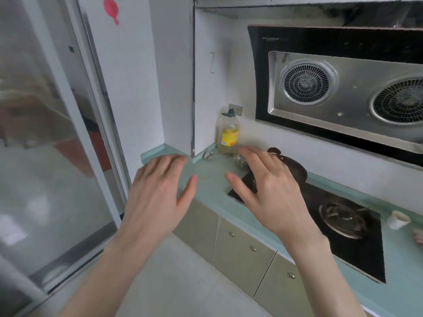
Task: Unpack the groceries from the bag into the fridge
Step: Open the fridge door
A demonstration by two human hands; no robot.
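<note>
No grocery bag and no fridge show in the head view. My left hand [158, 191] is raised palm down over the corner of the pale green counter [210, 191], fingers spread and holding nothing. My right hand [267, 191] hovers the same way over the left end of the black gas hob [357, 243], also with nothing in it. Both forearms reach in from the bottom of the frame.
A yellow-labelled oil bottle [229, 133] stands in the counter corner by the wall. A dark pan [293, 167] sits behind my right hand. A range hood [343, 88] hangs above. A white cup [398, 219] is at right. A sliding glass door [45, 156] fills the left.
</note>
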